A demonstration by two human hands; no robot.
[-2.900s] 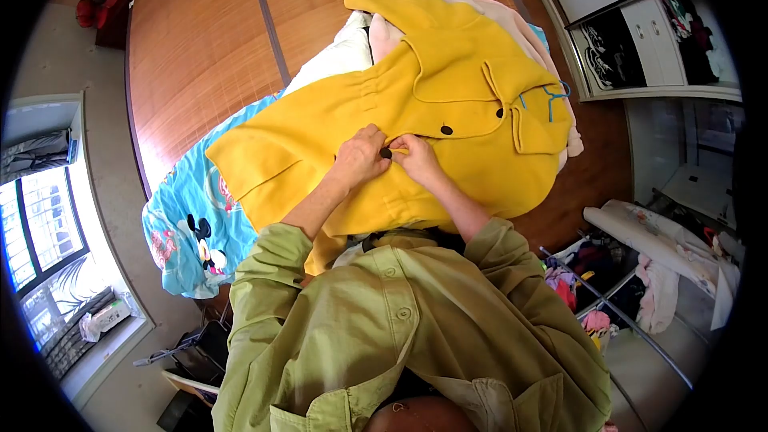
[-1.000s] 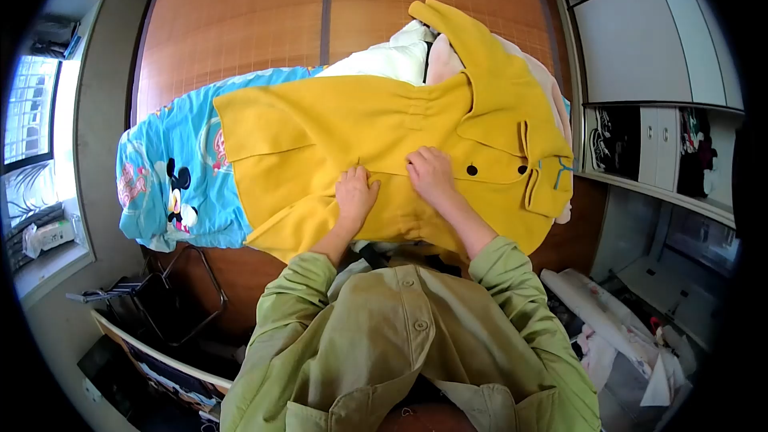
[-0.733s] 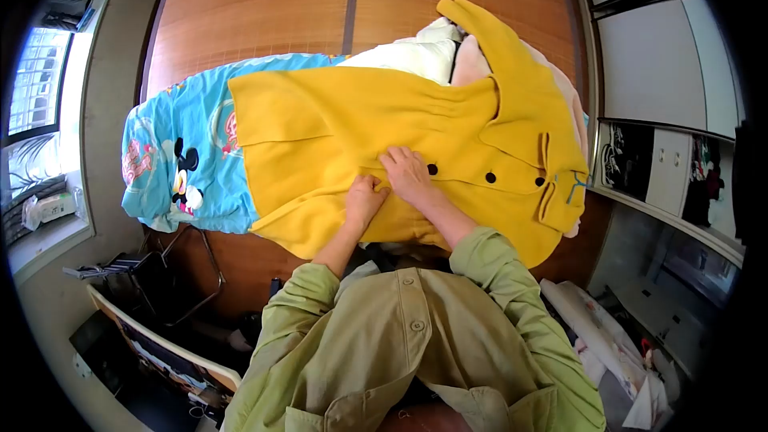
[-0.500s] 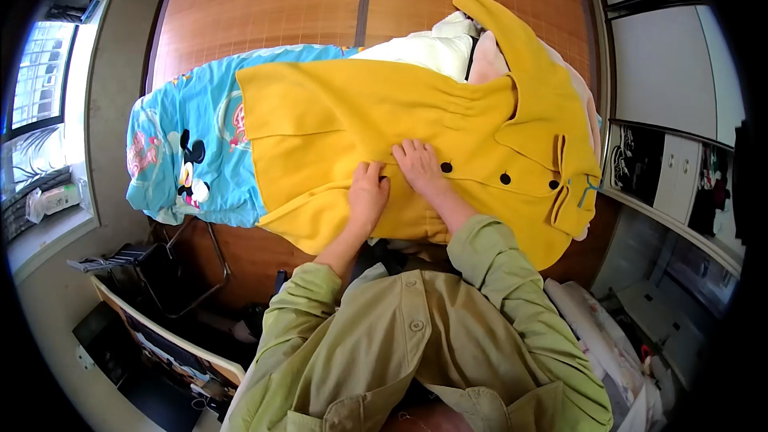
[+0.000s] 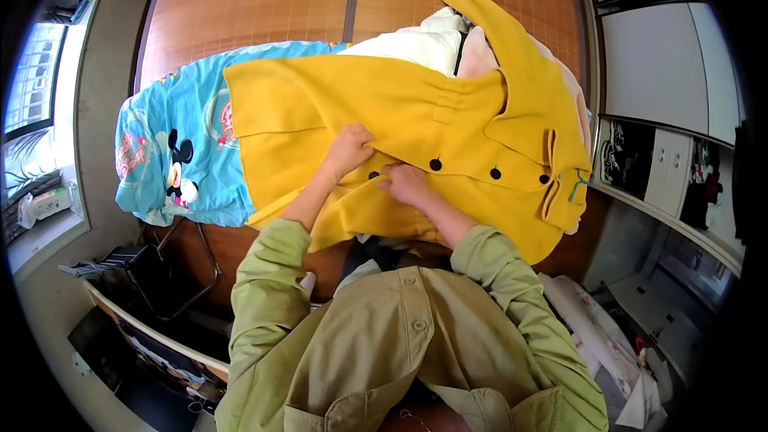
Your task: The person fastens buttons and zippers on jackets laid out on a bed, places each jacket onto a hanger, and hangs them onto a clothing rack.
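A yellow coat (image 5: 320, 96) lies sideways across the bed, its collar to the right and its hem to the left. Several black buttons run along its front, one of them a round button (image 5: 435, 165) just right of my hands. My left hand (image 5: 349, 150) is closed on the edge of the upper front panel, fingertips pinching the cloth. Slightly lower and to the right, my right hand (image 5: 406, 185) has its fingers curled on the lower front panel, beside a partly covered button (image 5: 374, 175). One sleeve (image 5: 488, 20) of the coat stretches toward the top right.
Under the coat are a blue cartoon-print quilt (image 5: 148, 160) and a white puffy cloth (image 5: 408, 46). A folding chair (image 5: 152, 272) stands at lower left, a window (image 5: 32, 80) beyond it. Cabinets (image 5: 656, 56) line the right side, with patterned fabric (image 5: 592, 336) below.
My left hand has moved up and left, raising the coat's front edge. My right hand has gone from lying flat to curled, slightly lower. Another button now shows between them.
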